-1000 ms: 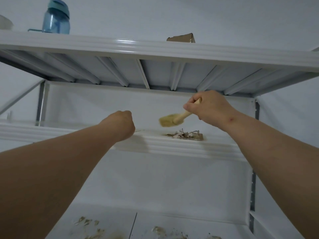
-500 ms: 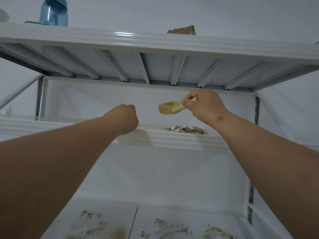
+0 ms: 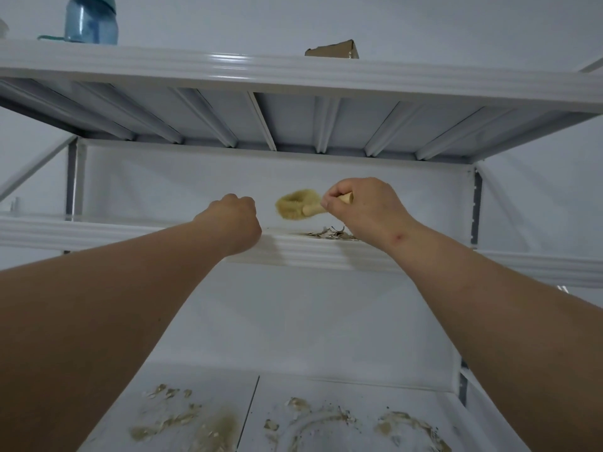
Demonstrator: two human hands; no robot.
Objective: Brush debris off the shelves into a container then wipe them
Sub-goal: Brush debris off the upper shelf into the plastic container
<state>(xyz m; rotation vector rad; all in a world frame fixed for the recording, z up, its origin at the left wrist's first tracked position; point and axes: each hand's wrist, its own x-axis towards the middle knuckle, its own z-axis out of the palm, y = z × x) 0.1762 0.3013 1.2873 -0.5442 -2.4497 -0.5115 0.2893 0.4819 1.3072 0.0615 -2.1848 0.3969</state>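
My right hand [image 3: 365, 210] grips the wooden handle of a small round brush [image 3: 295, 205]. Its pale bristles hang in the air just above the middle shelf [image 3: 130, 231]. A small heap of debris [image 3: 329, 234] lies on that shelf near its front edge, right under my right hand. My left hand [image 3: 233, 223] is curled into a fist at the shelf's front edge, left of the brush. Its palm side is hidden, so I cannot see whether it holds anything. More debris [image 3: 182, 419] is scattered over the lower shelf [image 3: 326, 386].
The top shelf [image 3: 293, 73] carries a blue water bottle [image 3: 91, 22] at the left and a brown cardboard piece [image 3: 332, 50] near the middle. Grey uprights [image 3: 477, 203] stand at the back corners. White walls surround the rack.
My right hand has lifted the brush off the debris heap and swung its head up and to the left. The left fist has stayed at the shelf edge.
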